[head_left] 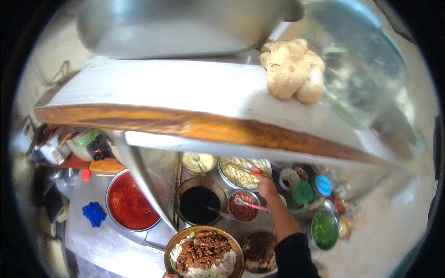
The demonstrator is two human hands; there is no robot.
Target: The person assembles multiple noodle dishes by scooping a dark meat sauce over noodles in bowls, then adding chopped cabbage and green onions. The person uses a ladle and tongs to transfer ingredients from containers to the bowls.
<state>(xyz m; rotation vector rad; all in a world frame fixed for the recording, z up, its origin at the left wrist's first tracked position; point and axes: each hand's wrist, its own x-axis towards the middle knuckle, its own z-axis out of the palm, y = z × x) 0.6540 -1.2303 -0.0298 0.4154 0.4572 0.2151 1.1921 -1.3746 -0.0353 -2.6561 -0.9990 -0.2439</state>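
Observation:
Reaching forward, my right hand (266, 185) is closed on the red handle of a utensil (253, 170). Its working end is over or in a bowl of chopped pale food (232, 172); I cannot make out its exact shape. Near the lower edge is a brown bowl (240, 252) of white noodles topped with dark minced sauce (204, 251). A small part of my left hand (170, 275) shows at that bowl's near left rim, gripping it; the rest is out of view. Just below my right hand, a bowl of red-brown bits (242, 212) holds a pink-handled spoon (250, 204).
A wood-edged shelf (185, 123) crosses above the counter, carrying a large metal pot (171, 32) and a tan bag (294, 69). Around my hands stand a red sauce basin (127, 201), a dark liquid bowl (199, 202), a green-topping bowl (324, 230) and a blue cloth (94, 214).

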